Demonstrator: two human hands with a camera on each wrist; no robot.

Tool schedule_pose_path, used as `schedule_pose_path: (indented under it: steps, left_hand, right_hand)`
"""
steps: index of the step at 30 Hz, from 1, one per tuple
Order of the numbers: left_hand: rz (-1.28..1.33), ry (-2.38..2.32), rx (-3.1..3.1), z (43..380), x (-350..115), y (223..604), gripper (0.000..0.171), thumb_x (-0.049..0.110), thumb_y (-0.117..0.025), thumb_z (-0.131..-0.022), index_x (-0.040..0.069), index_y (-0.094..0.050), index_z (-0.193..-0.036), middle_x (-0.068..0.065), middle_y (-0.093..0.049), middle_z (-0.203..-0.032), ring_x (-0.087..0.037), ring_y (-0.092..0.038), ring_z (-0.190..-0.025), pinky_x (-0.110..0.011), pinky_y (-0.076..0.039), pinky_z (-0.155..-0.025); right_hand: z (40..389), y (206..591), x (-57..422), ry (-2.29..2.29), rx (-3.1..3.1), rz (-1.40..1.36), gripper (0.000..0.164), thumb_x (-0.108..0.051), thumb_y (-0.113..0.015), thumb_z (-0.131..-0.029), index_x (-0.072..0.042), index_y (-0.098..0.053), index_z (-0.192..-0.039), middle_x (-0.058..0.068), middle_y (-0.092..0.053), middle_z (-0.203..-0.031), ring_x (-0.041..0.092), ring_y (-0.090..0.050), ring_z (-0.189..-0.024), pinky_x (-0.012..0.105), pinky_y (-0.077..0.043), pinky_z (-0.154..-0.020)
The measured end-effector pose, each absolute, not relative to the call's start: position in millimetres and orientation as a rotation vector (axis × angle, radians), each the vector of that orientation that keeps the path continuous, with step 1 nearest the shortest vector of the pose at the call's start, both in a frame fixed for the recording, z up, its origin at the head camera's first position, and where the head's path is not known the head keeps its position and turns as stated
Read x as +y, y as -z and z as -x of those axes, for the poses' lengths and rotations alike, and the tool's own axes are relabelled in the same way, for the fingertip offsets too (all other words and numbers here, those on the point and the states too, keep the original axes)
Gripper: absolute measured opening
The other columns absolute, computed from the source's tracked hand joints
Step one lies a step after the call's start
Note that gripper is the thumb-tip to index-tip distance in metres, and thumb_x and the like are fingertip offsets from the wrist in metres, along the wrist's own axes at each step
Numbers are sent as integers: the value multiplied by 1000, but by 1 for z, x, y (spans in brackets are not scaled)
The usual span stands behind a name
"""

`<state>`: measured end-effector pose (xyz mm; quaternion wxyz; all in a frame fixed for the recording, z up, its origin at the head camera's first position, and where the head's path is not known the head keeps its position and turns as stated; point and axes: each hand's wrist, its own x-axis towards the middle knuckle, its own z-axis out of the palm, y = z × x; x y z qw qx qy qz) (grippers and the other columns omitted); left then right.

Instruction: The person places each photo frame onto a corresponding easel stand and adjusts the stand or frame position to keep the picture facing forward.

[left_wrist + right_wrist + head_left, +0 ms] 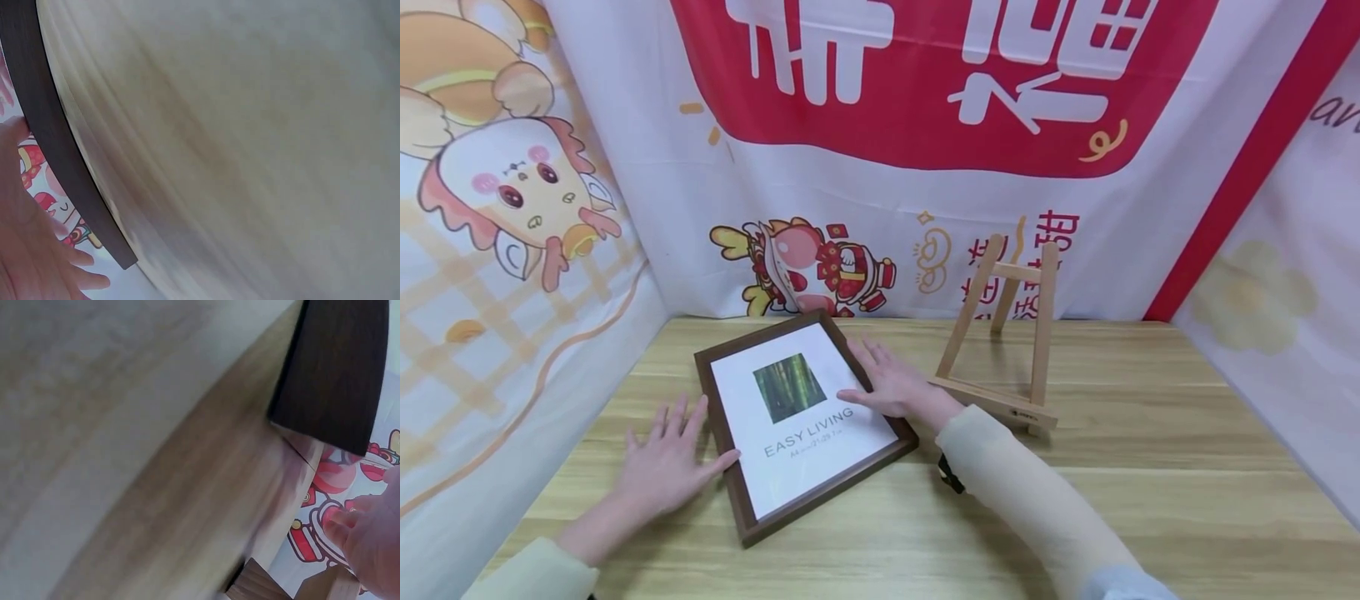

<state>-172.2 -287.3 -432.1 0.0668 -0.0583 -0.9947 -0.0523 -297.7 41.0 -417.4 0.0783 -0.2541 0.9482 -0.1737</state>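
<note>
A picture frame with a dark brown border lies flat and slanted on the table. Its white sheet bears a green forest picture and the words EASY LIVING. My left hand is spread beside the frame's left side, its thumb tip at the border. Over the right border reaches my right hand, fingers extended, thumb above the sheet; whether it presses cannot be told. In the left wrist view, the dark border passes beside the left hand. The right wrist view has a frame corner near the right hand.
A small wooden easel stands right of the frame, close to my right forearm. The wood-grain table meets a printed cloth wall at the back, with further cloth walls at left and right. A small black object shows under the right sleeve.
</note>
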Motion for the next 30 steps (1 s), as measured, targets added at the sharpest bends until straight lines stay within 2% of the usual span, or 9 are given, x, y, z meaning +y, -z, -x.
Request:
schedule_pose_path:
  steps: [4, 11, 20, 30]
  left_hand:
    - [165, 192, -3004, 174, -290, 431, 103, 75, -46, -85, -1, -25, -152, -33, -17, -152, -59, -17, -134, -83, -4, -94]
    - [151, 227, -3031, 176, -304, 435, 98, 72, -46, -88, -2, -29, -149, -36, -21, -149, -59, -19, -133, -83, -6, -95]
    - [160, 398, -3108, 178, -317, 437, 92, 64, -48, -92, -4, -24, -150, -38, -16, -149, -61, -17, -131, -83, -6, -94]
    - [152, 525, -3125, 180, -325, 438, 90, 59, -49, -94, -4, -20, -151, -42, -16, -146, -64, -17, -129, -83, -9, -94]
  right_hand:
    - [298, 420, 40, 569, 2805, 738, 92, -70, -46, -89, -28, -1, -158, 7, -2, -163, 30, -11, -146, 55, -22, -113]
    - [298, 424, 40, 628, 2729, 674, 84, -62, -43, -95, -18, -8, -158, 11, -15, -161, 26, -18, -145, 47, -22, -115]
    - [300, 427, 41, 556, 2691, 727, 77, -54, -45, -98, -18, -11, -158, 9, -23, -159, 24, -20, -145, 45, -23, -115]
    - [303, 432, 41, 491, 2681, 718, 74, -53, -45, -99, -18, -17, -157, 5, -25, -159, 25, -15, -146, 49, -13, -117]
